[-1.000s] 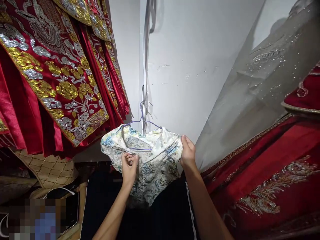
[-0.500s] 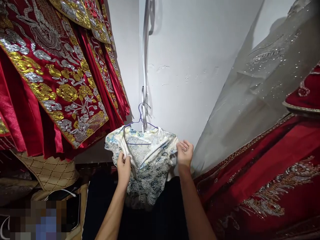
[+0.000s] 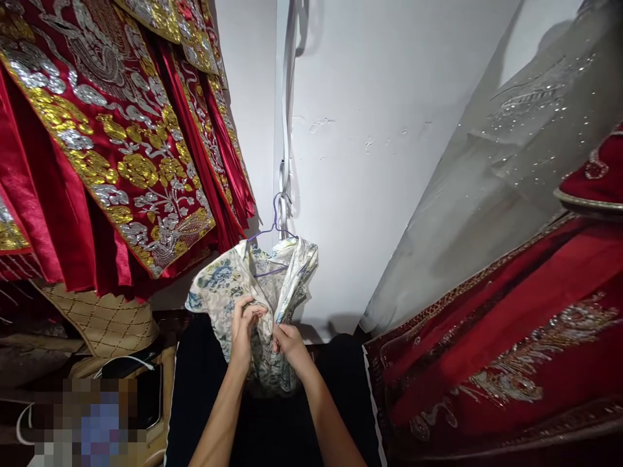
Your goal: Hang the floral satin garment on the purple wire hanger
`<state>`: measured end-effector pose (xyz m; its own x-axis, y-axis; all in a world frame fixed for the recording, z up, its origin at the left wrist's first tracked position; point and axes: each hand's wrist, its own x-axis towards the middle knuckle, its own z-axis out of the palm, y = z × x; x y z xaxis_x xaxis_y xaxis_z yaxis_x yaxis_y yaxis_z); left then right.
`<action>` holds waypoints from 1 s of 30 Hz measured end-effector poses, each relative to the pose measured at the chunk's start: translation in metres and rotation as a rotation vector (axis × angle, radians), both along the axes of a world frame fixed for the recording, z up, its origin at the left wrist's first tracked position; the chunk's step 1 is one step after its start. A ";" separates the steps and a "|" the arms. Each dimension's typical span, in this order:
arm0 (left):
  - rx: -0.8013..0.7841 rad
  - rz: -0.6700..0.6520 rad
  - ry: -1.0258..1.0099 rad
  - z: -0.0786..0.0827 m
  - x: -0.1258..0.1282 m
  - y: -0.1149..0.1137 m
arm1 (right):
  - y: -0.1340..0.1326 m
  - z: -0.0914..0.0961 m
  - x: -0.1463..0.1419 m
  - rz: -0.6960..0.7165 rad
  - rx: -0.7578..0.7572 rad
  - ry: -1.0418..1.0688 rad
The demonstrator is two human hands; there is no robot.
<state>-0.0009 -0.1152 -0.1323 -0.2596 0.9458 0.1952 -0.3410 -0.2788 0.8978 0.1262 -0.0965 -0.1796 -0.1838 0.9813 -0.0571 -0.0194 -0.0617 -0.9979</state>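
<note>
A short-sleeved blouse (image 3: 221, 285) with a blue, white and yellow floral pattern hangs in front of me on a thin purple hanger (image 3: 275, 217). Its neckline is wide, and the lower end bunches over dark cloth. My left hand (image 3: 243, 334) has its fingers bent over the front of the blouse near the left neckline edge, gripping the fabric. Close beside it, my right hand (image 3: 291, 347) pinches the other front edge low on the neckline, thumb and fingers together. The blouse is turned, so its right sleeve is partly hidden.
Red garments with gold and silver embroidery (image 3: 139, 172) hang at left. A sheer sparkly grey dress (image 3: 452, 188) and a red beaded garment (image 3: 487, 337) hang at right. A white strap (image 3: 286, 97) runs down the wall above the hanger. A dark device (image 3: 154, 395) lies lower left.
My right hand has left the right sleeve and come inward to the neckline's front edge. My left hand has shifted its hold slightly. The blouse has turned and its right side has folded inward.
</note>
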 end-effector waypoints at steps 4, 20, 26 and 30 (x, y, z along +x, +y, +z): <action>-0.081 -0.033 0.191 -0.050 0.006 -0.003 | -0.013 -0.001 0.005 -0.091 0.036 0.016; 0.014 -0.011 0.667 -0.038 0.029 -0.015 | 0.041 0.180 0.017 -0.072 0.170 0.126; 0.047 -0.020 0.652 -0.001 0.017 0.003 | 0.033 0.216 0.002 -0.028 0.306 0.157; 0.309 0.127 0.450 0.084 0.009 0.012 | 0.012 0.210 0.009 -0.070 0.330 0.090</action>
